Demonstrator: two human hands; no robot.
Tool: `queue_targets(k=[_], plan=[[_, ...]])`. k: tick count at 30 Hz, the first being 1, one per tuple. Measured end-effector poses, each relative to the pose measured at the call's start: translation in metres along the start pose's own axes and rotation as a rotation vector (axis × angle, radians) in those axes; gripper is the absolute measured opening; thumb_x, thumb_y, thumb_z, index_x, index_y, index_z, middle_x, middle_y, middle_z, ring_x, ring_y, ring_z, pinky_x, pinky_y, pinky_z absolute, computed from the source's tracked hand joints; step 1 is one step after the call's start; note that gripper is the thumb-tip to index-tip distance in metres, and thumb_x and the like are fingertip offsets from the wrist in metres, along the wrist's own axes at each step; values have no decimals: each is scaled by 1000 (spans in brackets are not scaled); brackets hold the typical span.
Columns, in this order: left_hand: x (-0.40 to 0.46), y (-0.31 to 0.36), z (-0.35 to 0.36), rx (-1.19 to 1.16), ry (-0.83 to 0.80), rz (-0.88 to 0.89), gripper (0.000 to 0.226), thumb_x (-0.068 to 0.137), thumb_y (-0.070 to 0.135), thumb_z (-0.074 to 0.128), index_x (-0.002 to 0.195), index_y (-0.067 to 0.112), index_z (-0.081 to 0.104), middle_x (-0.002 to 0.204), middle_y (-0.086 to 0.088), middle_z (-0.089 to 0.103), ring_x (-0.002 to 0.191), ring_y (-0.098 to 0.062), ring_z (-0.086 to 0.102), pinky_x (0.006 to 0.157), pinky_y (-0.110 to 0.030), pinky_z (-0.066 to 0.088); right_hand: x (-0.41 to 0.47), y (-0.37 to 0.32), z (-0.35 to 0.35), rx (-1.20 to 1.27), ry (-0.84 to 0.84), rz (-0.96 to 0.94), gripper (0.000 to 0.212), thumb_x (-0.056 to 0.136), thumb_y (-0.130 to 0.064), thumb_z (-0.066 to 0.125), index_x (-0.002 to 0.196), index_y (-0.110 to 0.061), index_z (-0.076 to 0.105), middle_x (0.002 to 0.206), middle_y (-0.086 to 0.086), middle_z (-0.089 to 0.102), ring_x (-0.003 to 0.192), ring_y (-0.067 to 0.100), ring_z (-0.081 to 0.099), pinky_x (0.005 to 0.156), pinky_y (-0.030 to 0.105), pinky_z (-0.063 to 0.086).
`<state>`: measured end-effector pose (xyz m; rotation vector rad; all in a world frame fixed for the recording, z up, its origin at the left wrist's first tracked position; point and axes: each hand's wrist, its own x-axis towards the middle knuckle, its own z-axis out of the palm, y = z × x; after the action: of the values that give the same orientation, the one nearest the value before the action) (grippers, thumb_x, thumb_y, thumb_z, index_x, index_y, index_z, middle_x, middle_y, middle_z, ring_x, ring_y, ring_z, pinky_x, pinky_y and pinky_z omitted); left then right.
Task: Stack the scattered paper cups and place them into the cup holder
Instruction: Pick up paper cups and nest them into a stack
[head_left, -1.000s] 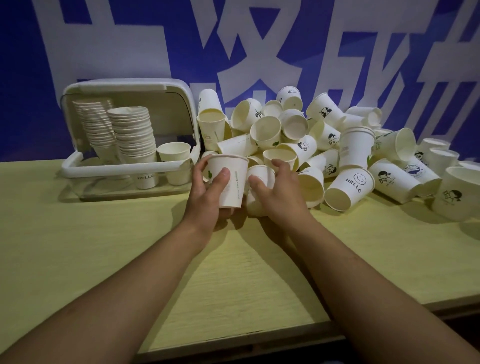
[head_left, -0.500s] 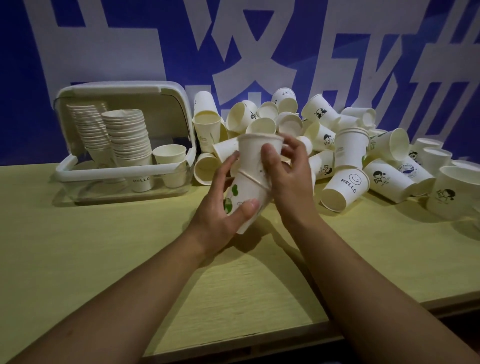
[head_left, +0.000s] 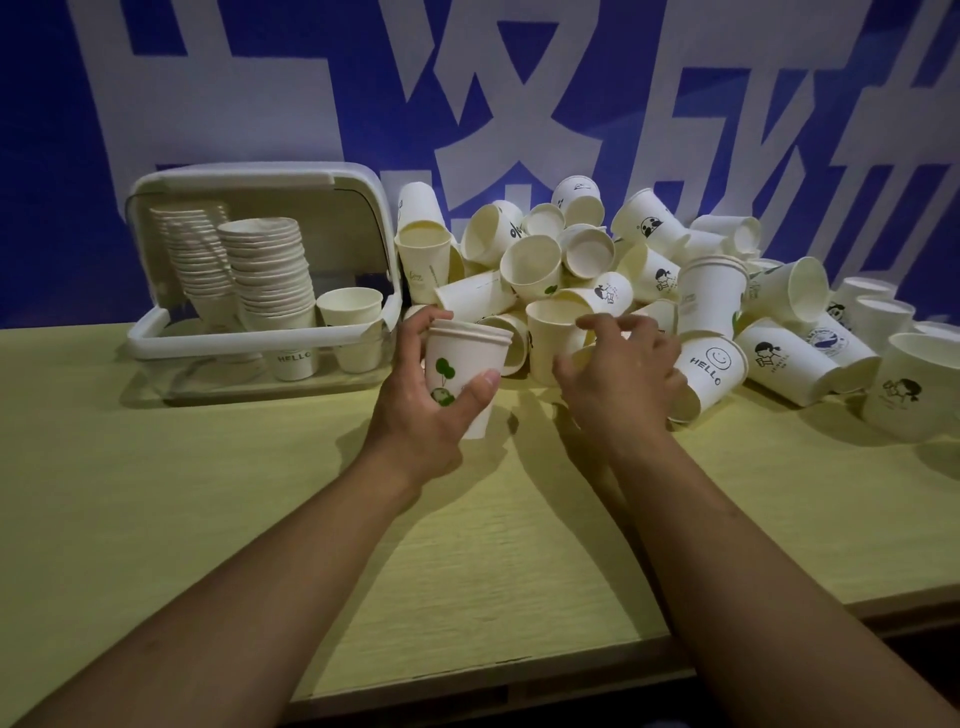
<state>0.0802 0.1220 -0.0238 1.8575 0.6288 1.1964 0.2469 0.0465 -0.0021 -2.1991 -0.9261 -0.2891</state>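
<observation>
Head view: a person's left hand (head_left: 415, 410) grips a short nested stack of cups (head_left: 464, 375) upright just in front of the loose pile of paper cups (head_left: 613, 275), thumb across the green print; the right hand (head_left: 621, 379) hovers beside it with fingers loosely spread, holding nothing, over the pile's near edge and just left of a tipped cup marked HELLO (head_left: 709, 374); the pile spreads along the worktop's (head_left: 218, 493) far edge to the right edge of view; the white cup holder (head_left: 260, 343) sits toward the far left, lid raised, with two tall stacks of cups and a few single ones inside, near the pile but not clearly touching it; the pale yellow-green worktop lies bare from the hands to its near edge, crossed by both forearms; a blue wall (head_left: 52, 156) with large white characters closes the back.
</observation>
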Motion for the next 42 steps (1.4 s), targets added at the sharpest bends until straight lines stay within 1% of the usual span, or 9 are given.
queue_targets(k=[5, 9, 16, 20, 24, 29, 34, 38, 42], plan=[[1, 0, -3, 38, 7, -21, 66, 76, 48, 71, 132, 47, 37, 117, 12, 56, 95, -13, 63, 75, -42, 61, -1, 4, 2, 45, -57, -14, 55, 88, -44, 67, 135, -30, 44, 136, 7, 42, 125, 33, 39, 93, 47, 43], [1, 1, -3, 60, 7, -28, 67, 76, 48, 71, 133, 48, 36, 118, 13, 55, 96, -12, 62, 77, -41, 60, -2, 3, 2, 42, -75, 15, 53, 84, -45, 72, 125, -24, 46, 131, 5, 40, 125, 31, 36, 80, 38, 36], [0, -2, -4, 93, -36, -58, 66, 86, 38, 74, 135, 53, 33, 121, 9, 52, 98, -14, 61, 73, -34, 58, 2, 3, 2, 55, -52, 38, 41, 83, -35, 68, 117, -21, 50, 128, 5, 41, 120, 30, 38, 76, 36, 36], [-1, -1, -4, 113, -59, -68, 66, 86, 38, 74, 133, 57, 32, 114, 19, 51, 92, -12, 62, 66, -29, 58, 1, -4, -2, 112, 27, 21, 42, 81, -48, 66, 110, -22, 50, 123, 2, 43, 116, 27, 38, 78, 36, 36], [-2, 0, -4, 151, -102, -55, 68, 86, 38, 74, 132, 63, 31, 115, 21, 51, 95, -11, 62, 72, -33, 59, 1, -8, -8, 203, 167, -42, 38, 80, -38, 72, 107, -23, 50, 126, 3, 41, 115, 25, 39, 83, 31, 34], [-2, 2, -4, 173, -157, -30, 74, 86, 37, 75, 131, 72, 28, 116, 30, 48, 97, -6, 61, 81, -38, 60, -6, -16, -13, 621, 407, -265, 31, 83, -31, 69, 106, -16, 54, 113, -3, 41, 104, 17, 44, 84, 15, 35], [-3, 5, -5, 234, -182, 29, 92, 84, 36, 77, 142, 65, 13, 123, 25, 45, 104, 3, 54, 87, -29, 53, -11, -19, -10, 829, 153, -390, 33, 90, -42, 51, 122, -34, 55, 119, -11, 57, 109, 15, 60, 82, 36, 57], [-3, 7, -8, 312, -167, 114, 103, 81, 33, 81, 145, 58, 5, 137, 16, 43, 114, -9, 53, 93, -31, 49, -10, -17, -13, 890, 71, -368, 48, 88, -49, 45, 134, -39, 50, 138, -6, 57, 122, 12, 55, 87, 30, 56], [-1, 11, -10, 410, -154, 127, 107, 79, 34, 82, 141, 63, -1, 147, 2, 50, 113, -21, 60, 92, -42, 54, -3, -10, -10, 840, 42, -342, 53, 86, -47, 50, 137, -37, 54, 137, -8, 58, 127, 12, 52, 98, 48, 51]])
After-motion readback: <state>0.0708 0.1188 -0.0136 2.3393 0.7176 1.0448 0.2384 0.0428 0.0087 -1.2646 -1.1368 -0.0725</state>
